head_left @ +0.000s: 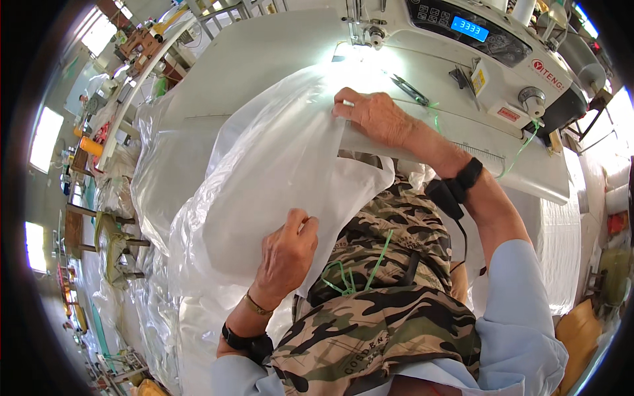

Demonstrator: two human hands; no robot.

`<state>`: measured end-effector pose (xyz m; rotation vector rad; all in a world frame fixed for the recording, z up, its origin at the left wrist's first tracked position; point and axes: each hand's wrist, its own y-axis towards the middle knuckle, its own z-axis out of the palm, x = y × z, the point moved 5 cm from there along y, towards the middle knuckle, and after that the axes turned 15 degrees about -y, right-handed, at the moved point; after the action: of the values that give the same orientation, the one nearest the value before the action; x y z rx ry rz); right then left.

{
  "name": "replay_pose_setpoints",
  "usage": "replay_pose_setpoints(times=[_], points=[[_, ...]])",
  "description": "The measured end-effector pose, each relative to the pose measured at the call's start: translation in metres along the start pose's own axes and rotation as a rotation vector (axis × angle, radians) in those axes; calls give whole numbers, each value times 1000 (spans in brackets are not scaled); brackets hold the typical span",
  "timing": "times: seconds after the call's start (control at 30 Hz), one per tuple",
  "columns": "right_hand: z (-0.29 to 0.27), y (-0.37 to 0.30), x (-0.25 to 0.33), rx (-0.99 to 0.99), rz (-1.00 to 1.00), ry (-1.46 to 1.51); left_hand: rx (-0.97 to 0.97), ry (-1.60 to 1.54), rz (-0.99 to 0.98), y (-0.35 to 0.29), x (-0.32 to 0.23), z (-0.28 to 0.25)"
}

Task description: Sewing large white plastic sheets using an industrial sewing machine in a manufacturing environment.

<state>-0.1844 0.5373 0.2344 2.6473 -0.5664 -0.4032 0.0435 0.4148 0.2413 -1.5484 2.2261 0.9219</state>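
Note:
A large sheet of translucent white plastic film (264,178) spreads over the table and hangs down toward my lap. With fingers pinched, my right hand (378,117) grips its edge close to the lit needle area of the sewing machine (475,33). Lower down and to the left, my left hand (288,251) has its fingers closed on a nearer part of the same film. Between the two hands the film is drawn fairly taut. Under the bright lamp the film's far end is washed out, so I cannot tell whether it lies beneath the presser foot.
Thread snips (411,90) lie on the table right of the needle. A ruler strip (479,153) runs along the table's near edge, and green thread (522,148) hangs by the handwheel. More clear film (155,310) is heaped at left, by a stool (112,244).

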Motion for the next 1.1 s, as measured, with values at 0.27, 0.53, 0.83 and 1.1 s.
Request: replay_pose_setpoints(times=[0.27,0.53,0.83,1.1], points=[[13,11,-25,64,28,65,-45,-78,-130,1,-3,4],[20,16,-27,34,94,142,-187,-224,-145,-4,15,5],[21,7,-35,-4,311,81,10,-288,-133,17,31,32],[19,-8,-41,63,455,-99,55,-315,-34,41,35,44]])
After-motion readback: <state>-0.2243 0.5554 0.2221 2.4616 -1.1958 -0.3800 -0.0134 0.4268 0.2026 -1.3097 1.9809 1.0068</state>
